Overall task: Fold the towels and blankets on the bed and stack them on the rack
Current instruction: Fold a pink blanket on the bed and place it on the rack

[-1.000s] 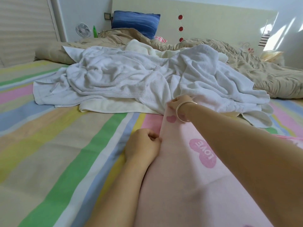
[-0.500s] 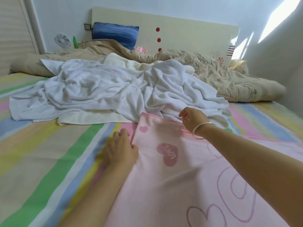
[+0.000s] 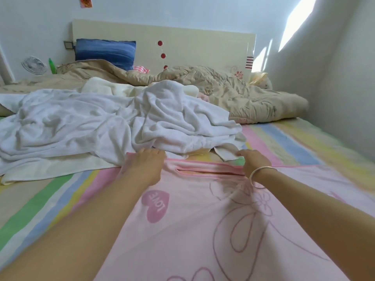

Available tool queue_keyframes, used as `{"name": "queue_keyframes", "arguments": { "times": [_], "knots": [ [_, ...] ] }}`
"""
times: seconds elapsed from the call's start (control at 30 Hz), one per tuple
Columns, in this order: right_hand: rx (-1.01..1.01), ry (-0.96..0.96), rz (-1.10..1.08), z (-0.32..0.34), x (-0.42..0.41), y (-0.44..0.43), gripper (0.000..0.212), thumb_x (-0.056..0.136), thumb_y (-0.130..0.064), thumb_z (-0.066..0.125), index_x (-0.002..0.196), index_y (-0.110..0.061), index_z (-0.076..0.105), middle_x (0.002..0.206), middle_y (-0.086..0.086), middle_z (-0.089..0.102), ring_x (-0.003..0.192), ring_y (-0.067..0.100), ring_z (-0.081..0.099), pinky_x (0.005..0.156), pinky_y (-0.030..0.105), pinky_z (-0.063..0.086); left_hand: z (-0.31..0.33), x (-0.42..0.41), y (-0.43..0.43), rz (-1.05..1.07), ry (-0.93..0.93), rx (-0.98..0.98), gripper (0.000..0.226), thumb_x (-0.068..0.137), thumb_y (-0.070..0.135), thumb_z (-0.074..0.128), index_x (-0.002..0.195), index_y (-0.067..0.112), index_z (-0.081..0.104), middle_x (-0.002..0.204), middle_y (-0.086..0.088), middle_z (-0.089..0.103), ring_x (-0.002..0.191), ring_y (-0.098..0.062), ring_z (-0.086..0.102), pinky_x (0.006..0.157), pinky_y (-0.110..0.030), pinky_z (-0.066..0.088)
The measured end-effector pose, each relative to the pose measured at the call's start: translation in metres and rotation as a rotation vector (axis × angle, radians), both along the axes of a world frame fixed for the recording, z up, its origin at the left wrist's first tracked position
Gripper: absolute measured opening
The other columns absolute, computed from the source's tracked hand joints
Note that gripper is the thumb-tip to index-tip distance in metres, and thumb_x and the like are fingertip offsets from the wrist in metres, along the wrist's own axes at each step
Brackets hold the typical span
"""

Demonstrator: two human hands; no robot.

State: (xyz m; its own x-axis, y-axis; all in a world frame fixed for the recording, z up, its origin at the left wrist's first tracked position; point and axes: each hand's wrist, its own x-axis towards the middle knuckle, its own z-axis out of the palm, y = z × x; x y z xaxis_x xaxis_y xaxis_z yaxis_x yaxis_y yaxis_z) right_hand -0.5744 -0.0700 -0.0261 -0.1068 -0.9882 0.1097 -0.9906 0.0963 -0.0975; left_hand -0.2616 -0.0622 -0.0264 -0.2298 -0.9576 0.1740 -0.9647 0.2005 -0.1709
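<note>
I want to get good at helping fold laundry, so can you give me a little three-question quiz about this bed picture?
1. True or false: the pink towel is already folded into a small square.
2. Which word is written in the heart on it? A) LOVE B) HOME C) STAR
3. Fill in: the bracelet is on the ___ wrist.

Key: 1 false, it lies spread out on the bed. 2 A. 3 right.

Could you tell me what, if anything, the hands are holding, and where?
The pink towel, at its far hem: the right hand appears to pinch it, while the left hand lies flat on the far left corner.
</note>
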Motion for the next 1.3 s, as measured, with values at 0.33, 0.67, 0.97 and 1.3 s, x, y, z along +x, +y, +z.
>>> {"name": "queue_keyframes", "arguments": {
  "times": [0.33, 0.67, 0.97, 1.3],
  "knots": [
    [-0.017, 0.414, 0.049, -0.035, -0.068, -0.010, 0.034, 0.097, -0.014, 0.037, 0.127, -0.021, 0.050, 0.126, 0.003, 0.053, 0.118, 0.023, 0.049, 0.095, 0.034, 0.040, -0.018, -0.016, -0.024, 0.179, -0.317, -0.088, 0.033, 0.089, 0.023, 0.063, 0.122, 0.029, 0.058, 0.119, 0.005, 0.060, 0.110, -0.015, 0.061, 0.088, -0.030, 0.044],
    [-0.235, 0.413, -0.077, -0.043, -0.083, 0.003, 0.006, 0.083, -0.019, 0.064, 0.086, -0.015, 0.067, 0.089, 0.004, 0.064, 0.095, 0.030, 0.054, 0.076, 0.036, 0.040, -0.017, 0.004, 0.004, -0.014, -0.199, -0.492, 0.045, 0.049, -0.012, 0.075, 0.090, 0.003, 0.062, 0.088, -0.015, 0.058, 0.074, -0.029, 0.060, 0.038, -0.027, 0.042],
    [-0.308, 0.390, -0.039, -0.062, -0.085, -0.001, 0.022, 0.057, -0.007, 0.085, 0.062, -0.006, 0.063, 0.065, 0.012, 0.059, 0.074, 0.034, 0.055, 0.062, 0.037, 0.040, -0.014, 0.029, -0.004, -0.101, -0.094, -0.424, 0.035, 0.046, -0.017, 0.078, 0.063, 0.007, 0.057, 0.053, -0.009, 0.052, 0.046, -0.029, 0.054, 0.041, -0.023, 0.023],
    [-0.264, 0.397, -0.120, -0.049, -0.080, -0.006, 0.026, 0.091, -0.012, 0.045, 0.101, -0.018, 0.068, 0.101, 0.002, 0.063, 0.106, 0.026, 0.047, 0.080, 0.034, 0.035, 0.037, 0.021, -0.028, 0.135, -0.283, -0.294, 0.028, 0.090, -0.004, 0.043, 0.113, 0.010, 0.050, 0.100, -0.009, 0.064, 0.092, -0.030, 0.064, 0.067, -0.031, 0.030]
  ]
}}
